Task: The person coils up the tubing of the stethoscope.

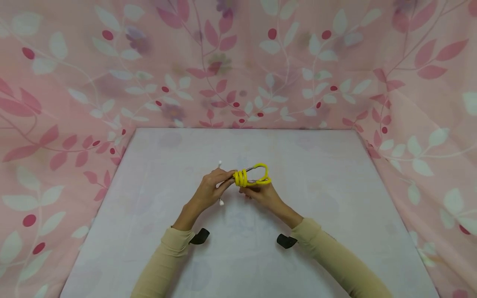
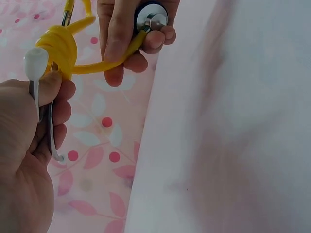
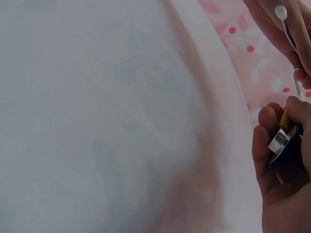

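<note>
Both hands hold a stethoscope (image 1: 240, 178) with yellow tubing, up over the middle of the table. My left hand (image 1: 208, 187) grips its metal ear tubes between thumb and fingers, close beside the coiled tubing (image 2: 58, 46). White eartips (image 2: 36, 63) stick out on either side of that hand. In the right wrist view, the silver and dark-rimmed chest piece (image 3: 279, 141) lies within the curled fingers of my right hand (image 1: 265, 195). A length of yellow tube (image 2: 92, 67) runs from the coil to this hand, and a loop stands out above it in the head view.
A white-covered table (image 1: 238, 256) spreads under both hands. Pink curtains (image 1: 238, 62) with a leaf print hang behind it and along both sides. Black wrist mounts (image 1: 200, 236) stick out from the beige sleeves (image 1: 164, 260).
</note>
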{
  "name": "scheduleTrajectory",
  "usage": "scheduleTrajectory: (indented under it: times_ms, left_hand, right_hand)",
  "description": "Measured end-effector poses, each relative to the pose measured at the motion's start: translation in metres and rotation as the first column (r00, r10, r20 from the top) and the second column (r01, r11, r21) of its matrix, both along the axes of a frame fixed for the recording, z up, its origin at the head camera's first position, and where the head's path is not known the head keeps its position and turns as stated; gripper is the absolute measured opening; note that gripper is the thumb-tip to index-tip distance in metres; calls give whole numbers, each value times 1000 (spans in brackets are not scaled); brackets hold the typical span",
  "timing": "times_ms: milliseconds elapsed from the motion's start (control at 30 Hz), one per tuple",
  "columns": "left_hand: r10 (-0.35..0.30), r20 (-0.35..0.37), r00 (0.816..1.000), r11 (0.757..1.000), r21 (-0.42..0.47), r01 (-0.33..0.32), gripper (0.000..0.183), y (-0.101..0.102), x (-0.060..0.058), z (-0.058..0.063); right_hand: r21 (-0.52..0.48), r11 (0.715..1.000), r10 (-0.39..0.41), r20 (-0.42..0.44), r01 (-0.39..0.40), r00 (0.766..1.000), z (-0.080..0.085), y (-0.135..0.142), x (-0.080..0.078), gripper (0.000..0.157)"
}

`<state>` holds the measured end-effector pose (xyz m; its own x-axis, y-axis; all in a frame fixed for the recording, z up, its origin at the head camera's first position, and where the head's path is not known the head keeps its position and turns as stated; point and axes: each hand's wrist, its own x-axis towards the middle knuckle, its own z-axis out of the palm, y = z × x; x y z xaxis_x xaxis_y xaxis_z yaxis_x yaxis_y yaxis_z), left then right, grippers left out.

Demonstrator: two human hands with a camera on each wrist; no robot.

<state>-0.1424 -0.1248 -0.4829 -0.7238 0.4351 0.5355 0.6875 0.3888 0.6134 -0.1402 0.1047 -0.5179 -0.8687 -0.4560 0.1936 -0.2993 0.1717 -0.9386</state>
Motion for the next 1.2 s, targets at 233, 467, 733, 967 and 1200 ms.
scheduleTrajectory:
  times_ms: [233,467,733,967,1200]
  left_hand:
    - [124,9,992,992,-13,-124,35,-8,-3,-8]
    - [202,74,977,978,-76,-196,35,-14,-5,-15]
    - [205,89,975,964,-191,-185,35,-14,-10,-11]
    - [180,49,982,948,-275,-160,33,-8,-5,-2]
    - [142,4,990,944,-302,-134,32,-2,-5,-4]
  right_hand:
    - [81,995,-45,-98,53,994,1,-2,12,27]
    - [171,973,-96,-320,157,943,13,-5,21,22]
    - [386,894,-18,-474,226,880,32,3,26,22]
    - [381,906,34,-500,184,865,48,14,20,16]
    - [305,937,-21,-436,169,900,59,17,13,15]
